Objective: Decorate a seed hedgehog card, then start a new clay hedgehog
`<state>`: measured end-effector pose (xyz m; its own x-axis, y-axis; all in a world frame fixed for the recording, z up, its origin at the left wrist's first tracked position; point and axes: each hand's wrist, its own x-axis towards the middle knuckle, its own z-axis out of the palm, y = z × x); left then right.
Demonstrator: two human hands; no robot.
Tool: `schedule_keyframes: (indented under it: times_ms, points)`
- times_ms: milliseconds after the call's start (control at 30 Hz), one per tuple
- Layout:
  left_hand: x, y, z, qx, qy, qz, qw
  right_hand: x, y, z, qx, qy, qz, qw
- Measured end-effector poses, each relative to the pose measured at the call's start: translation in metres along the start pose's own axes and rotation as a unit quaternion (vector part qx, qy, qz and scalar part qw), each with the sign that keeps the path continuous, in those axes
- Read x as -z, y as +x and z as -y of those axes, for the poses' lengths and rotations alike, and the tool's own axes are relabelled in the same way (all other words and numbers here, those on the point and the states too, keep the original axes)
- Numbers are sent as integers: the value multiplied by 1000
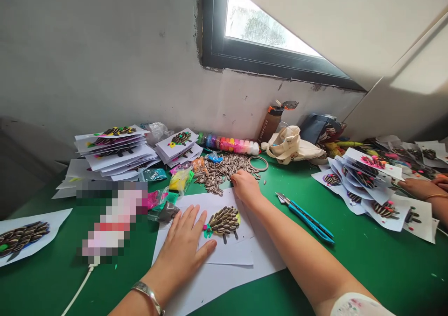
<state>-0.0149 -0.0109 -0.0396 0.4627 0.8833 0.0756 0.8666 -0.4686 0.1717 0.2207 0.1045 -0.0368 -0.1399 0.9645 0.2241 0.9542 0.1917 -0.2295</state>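
My picture's (224, 222) seeded except yellow rim (238, 219); left hand (182, 242) splayed, empty; right hand (247, 188) curled, hold unclear, at seeds (227, 167) near table's (367, 274) far edge.

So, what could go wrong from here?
The right forearm might brush the blue utility knife lying beside it; whether its blade is out is hard to tell. The right hand, at the loose pile of striped seeds, might scatter some across the green table. The uneven card stack at the left could slide if bumped.
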Motion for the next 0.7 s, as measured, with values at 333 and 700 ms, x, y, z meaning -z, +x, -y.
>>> schedule_keyframes:
  times_ms: [333, 700]
  points:
    - [-2, 0, 1, -8, 0, -13, 1000, 7, -15, 4, 36, 1, 2, 999]
    - [1, 1, 0, -6, 5, -2, 1000, 34, -106, -11, 7, 273, -3, 962]
